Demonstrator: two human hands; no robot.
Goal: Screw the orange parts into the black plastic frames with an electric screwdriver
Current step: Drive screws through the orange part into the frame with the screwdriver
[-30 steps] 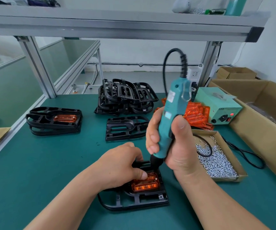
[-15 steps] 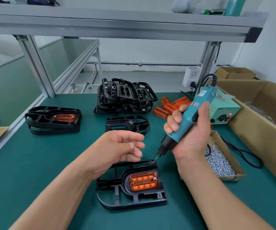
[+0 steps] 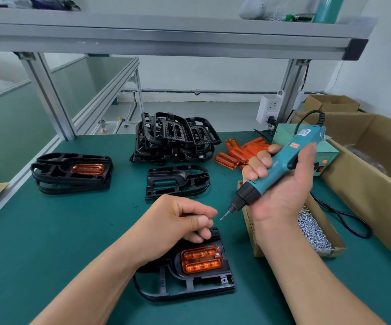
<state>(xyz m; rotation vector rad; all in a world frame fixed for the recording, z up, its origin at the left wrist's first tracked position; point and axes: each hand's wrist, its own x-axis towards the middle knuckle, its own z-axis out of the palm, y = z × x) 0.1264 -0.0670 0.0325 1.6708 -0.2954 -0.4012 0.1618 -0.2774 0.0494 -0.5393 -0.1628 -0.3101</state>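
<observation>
The screwdriver point(image 3: 281, 167) is gripped by the right hand point(image 3: 283, 195); whether the curled left hand point(image 3: 178, 221) pinches a screw cannot be told. The bit point(image 3: 224, 216) should be held upright over the part point(image 3: 201, 259), seated in the frame point(image 3: 189, 288).

Screw box point(image 3: 250, 241) right of nearest frame point(image 3: 189, 286)

The electric screwdriver point(image 3: 283, 164) in my right hand point(image 3: 281, 198) is teal with a black nose and an orange label. The nearest frame point(image 3: 189, 283) is black, on a dark green mat point(image 3: 60, 231). The orange part point(image 3: 200, 259) seated in it is translucent and ribbed in rows. Beyond that frame, the stacked frames point(image 3: 178, 137) are black with cross-hatched treads. To its right, silver screws point(image 3: 311, 228) lie in a brown cardboard box point(image 3: 330, 252).
</observation>
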